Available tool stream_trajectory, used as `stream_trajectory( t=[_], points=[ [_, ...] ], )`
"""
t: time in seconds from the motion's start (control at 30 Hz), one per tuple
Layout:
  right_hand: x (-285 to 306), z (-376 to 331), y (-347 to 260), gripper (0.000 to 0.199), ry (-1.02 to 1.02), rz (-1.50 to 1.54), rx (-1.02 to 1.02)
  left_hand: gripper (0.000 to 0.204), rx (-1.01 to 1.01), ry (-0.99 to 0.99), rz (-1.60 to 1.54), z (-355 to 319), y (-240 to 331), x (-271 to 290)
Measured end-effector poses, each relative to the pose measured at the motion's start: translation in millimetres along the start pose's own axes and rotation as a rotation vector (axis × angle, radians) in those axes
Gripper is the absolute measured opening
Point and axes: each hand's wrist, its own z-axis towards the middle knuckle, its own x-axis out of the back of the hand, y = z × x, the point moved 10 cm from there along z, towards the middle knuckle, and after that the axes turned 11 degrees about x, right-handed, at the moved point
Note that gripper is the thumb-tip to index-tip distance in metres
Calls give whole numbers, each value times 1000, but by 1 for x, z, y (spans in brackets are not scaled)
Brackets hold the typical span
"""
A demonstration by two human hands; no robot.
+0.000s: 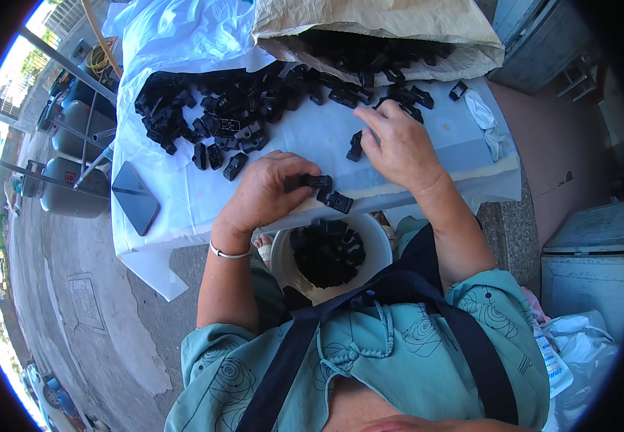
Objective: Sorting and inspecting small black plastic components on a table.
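My left hand [265, 189] is closed at the table's front edge, its thumb and fingers pinching a small black plastic part [317, 181]. A second black plastic part [336, 201] sits right against it, over the edge; whether the two are joined I cannot tell. My right hand [402, 147] is over the table with thumb and forefinger apart and nothing visible between them. Next to its thumb lies a single black part [355, 146], and its other fingertips reach the loose parts behind. A large heap of similar black parts [215, 108] spreads across the white-covered table [290, 147].
Below the table edge, a white bucket [278, 263] holds many black parts. A paper sack [377, 21] lies open at the back, with parts inside. A dark flat phone-like slab [136, 198] is at left, a crumpled white glove [481, 119] at right. Metal cabinets [585, 248] stand rightward.
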Motion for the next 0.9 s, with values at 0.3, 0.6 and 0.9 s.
stream_trajectory(
  t=[0.3,0.6,0.9],
  points=[
    [-15,-10,-17,28,29,244,130,30,131,240,30,-2,-15,4],
    [-22,-10,-2,31,-28,156,64,40,129,276,61,-3,-22,8],
    [-33,2,-52,31,113,263,463,55,116,266,6,8,-23,8]
  ],
)
